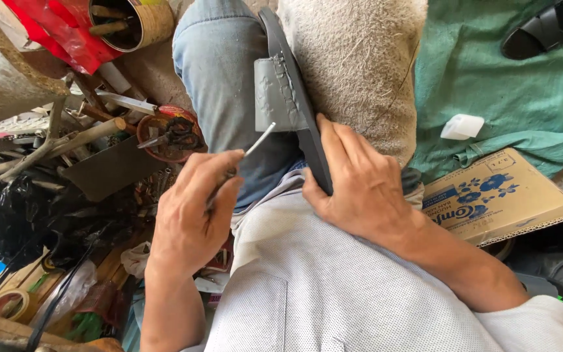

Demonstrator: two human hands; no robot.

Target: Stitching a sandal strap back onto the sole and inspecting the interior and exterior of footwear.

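Note:
A dark sandal [292, 91] stands on its edge between my knee in blue jeans and a rough beige sack. Its grey strap [270, 98] faces left and shows a stitched seam. My right hand [360, 186] clasps the sandal's near end from the right. My left hand [193, 212] pinches a thin metal awl [257, 141], whose tip points up-right and touches the strap's lower edge.
Cluttered tools, sticks and a rusty tin with scissors [169, 135] lie at left, with black plastic bags [8, 215] and a tape roll [6, 303] below. A cardboard box [496, 195], green cloth [516, 98], white block [462, 126] and black sandal [545, 29] lie at right.

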